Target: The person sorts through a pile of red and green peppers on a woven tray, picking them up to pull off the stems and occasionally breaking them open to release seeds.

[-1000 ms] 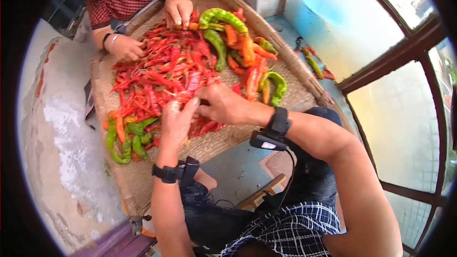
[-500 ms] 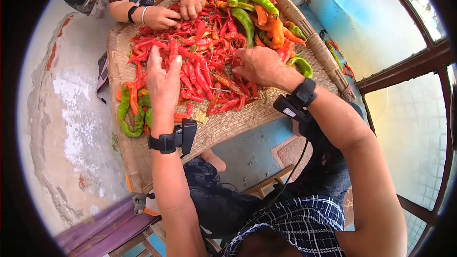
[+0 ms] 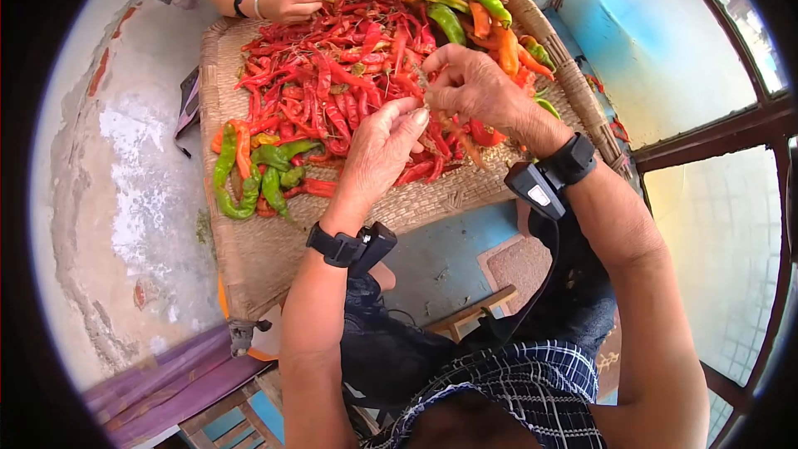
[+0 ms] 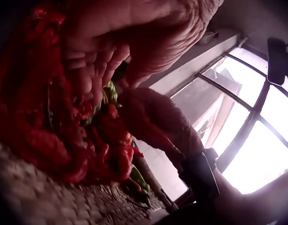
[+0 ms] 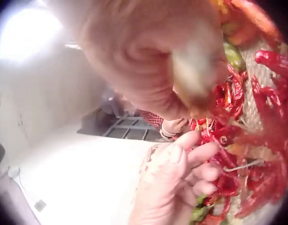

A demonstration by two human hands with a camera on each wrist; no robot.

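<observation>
Over the pile of red peppers (image 3: pixel 332 83), the right hand (image 3: pixel 486 96) pinches a thin, wrinkled orange-red pepper (image 3: pixel 459 140) that hangs below its fingers. The left hand (image 3: pixel 382 145) is just to its left, its thumb and index fingertips close to the pepper's upper end. In the right wrist view, the left hand (image 5: pixel 174 183) has loosely bent fingers and nothing visible between them. The left wrist view shows the hanging pepper (image 4: pixel 151 119) in front of the right hand (image 4: pixel 169 115). Blur hides the right fingertips' exact contact.
The peppers lie on a woven tray (image 3: pixel 249 270) with a raised rim. Green peppers (image 3: pixel 226 179) are at its left, more green and orange ones (image 3: pixel 507 50) at the upper right. Another person's hand (image 3: pixel 291 2) works at the far side. A window (image 3: pixel 715 233) stands right.
Both hands were together over the pile, then parted to spread peppers, and now meet again higher up at the right. A hanging pepper is now in the right hand.
</observation>
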